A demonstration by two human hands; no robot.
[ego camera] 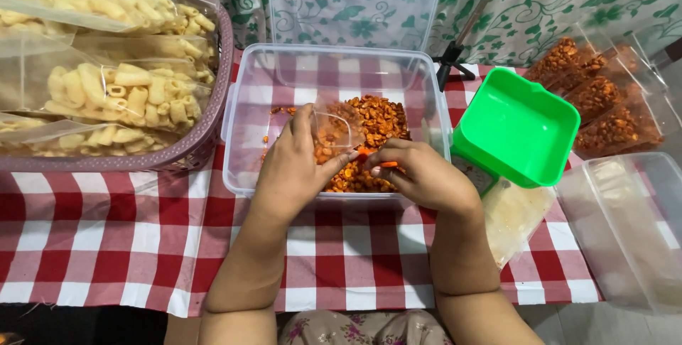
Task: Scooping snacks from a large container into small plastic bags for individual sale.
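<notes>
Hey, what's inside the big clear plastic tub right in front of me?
The clear rectangular plastic tub holds orange-brown coated corn kernels heaped toward its right side. Both hands reach in: the left hand holds a small clear plastic bag, the right hand a small orange tool. The hands cover the kernels beneath.

A clear, glossy plastic rectangular tub [245, 103] sits on a red-and-white checked cloth [106, 238], beside a smooth bright-green plastic square tray [515, 128] and shiny transparent plastic bags of pale crackers [106, 93].

Head view (close), straight down
</notes>
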